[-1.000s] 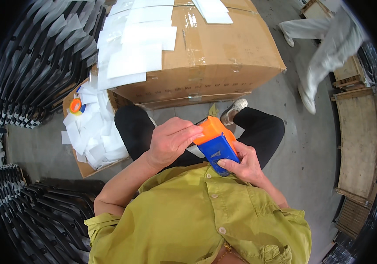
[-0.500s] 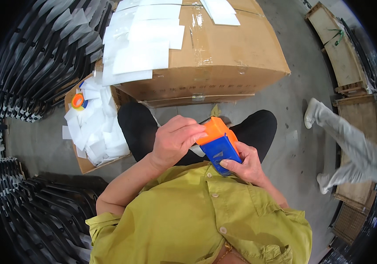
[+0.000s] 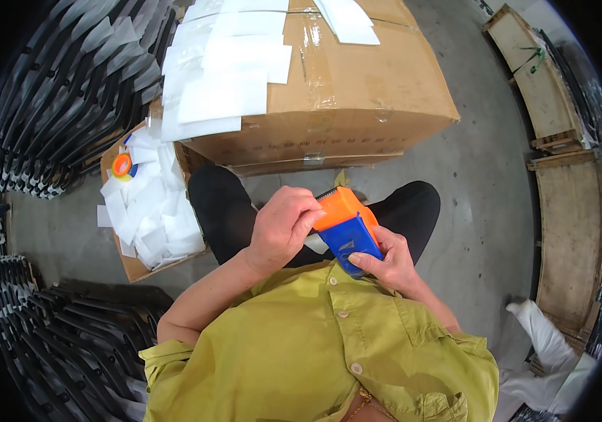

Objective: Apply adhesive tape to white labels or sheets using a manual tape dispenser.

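An orange and blue tape dispenser (image 3: 350, 235) is held in front of my shirt, its dark toothed blade edge pointing up and away from me. My right hand (image 3: 390, 263) wraps its blue lower end, thumb lying across the front. At the orange end, just below the blade, the pinched fingertips of my left hand (image 3: 283, 228) touch the dispenser's left edge. Whatever is between those fingertips, perhaps a thin film, cannot be made out.
Ahead stands a large taped cardboard box (image 3: 357, 77) with white foam sheets (image 3: 223, 95) on top. An open carton (image 3: 136, 271) of white pieces and an orange tape roll (image 3: 122, 165) sits left. Black metal frames (image 3: 69, 105) are stacked beyond. Wooden crates (image 3: 571, 232) line the right; a person's light-trousered leg (image 3: 543, 337) is there.
My left hand has shifted very slightly at the dispenser's edge; my right hand keeps its hold. The person on the right has walked toward the lower edge of the view.
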Motion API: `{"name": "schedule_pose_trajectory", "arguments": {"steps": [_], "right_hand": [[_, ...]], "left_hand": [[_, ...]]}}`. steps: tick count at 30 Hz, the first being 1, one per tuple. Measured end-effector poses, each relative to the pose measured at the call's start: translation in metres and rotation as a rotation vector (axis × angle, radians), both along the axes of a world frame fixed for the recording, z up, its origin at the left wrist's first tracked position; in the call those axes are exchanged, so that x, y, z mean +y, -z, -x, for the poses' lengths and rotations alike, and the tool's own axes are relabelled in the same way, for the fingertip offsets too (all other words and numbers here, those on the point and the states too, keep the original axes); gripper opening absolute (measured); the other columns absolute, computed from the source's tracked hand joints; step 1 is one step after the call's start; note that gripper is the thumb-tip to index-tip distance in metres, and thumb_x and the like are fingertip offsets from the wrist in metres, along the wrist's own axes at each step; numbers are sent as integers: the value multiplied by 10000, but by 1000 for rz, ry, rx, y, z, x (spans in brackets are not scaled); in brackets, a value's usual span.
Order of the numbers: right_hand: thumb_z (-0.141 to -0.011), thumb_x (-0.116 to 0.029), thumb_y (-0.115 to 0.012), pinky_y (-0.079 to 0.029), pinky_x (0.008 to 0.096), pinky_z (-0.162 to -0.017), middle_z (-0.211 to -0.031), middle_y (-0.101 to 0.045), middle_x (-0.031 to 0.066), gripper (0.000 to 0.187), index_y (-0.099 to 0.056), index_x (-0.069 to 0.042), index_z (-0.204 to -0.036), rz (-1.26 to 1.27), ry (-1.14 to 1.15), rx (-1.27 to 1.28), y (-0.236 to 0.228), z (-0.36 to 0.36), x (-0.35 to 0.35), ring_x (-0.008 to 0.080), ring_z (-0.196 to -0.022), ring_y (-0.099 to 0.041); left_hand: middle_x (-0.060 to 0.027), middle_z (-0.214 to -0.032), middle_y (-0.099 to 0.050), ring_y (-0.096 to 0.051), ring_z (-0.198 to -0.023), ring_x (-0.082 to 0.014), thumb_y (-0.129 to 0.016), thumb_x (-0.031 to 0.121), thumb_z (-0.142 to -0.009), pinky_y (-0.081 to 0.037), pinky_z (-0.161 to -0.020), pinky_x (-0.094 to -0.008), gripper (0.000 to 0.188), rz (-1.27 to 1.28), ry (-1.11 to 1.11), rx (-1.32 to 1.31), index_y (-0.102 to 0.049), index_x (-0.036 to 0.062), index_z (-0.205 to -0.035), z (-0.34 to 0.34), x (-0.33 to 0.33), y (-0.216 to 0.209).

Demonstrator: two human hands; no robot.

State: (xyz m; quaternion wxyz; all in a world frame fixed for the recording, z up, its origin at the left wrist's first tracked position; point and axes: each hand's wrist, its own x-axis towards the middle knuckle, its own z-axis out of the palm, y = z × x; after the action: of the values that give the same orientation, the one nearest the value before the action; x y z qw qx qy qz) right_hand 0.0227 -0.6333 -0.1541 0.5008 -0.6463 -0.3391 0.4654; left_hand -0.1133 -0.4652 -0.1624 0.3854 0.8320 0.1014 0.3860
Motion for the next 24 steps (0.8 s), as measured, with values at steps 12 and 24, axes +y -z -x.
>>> {"name": "schedule_pose_trajectory", "arguments": {"steps": [12,24], "right_hand": [[-720,-198,-716,-375,257,-521,-622,-503,32,282,-532,6,-785,51,-79,-235,-4,-4,-2,83,-582,-422],[-752,-226,-703,-417,238,-609,-752,-564,24,300,-568,11,-875,4,-15,62,5,-2,1,77,-672,-479]], "left_hand": [[-78,-787,-564,-558,-670,-216,-650,46,-737,-465,-585,-297,103,115,55,121,-575,34,-807,5,6,-18],[-81,-776,-554,-543,-683,-240,-625,35,-756,-458,-576,-311,101,-71,-21,71,-537,33,-807,6,4,-8]]}}
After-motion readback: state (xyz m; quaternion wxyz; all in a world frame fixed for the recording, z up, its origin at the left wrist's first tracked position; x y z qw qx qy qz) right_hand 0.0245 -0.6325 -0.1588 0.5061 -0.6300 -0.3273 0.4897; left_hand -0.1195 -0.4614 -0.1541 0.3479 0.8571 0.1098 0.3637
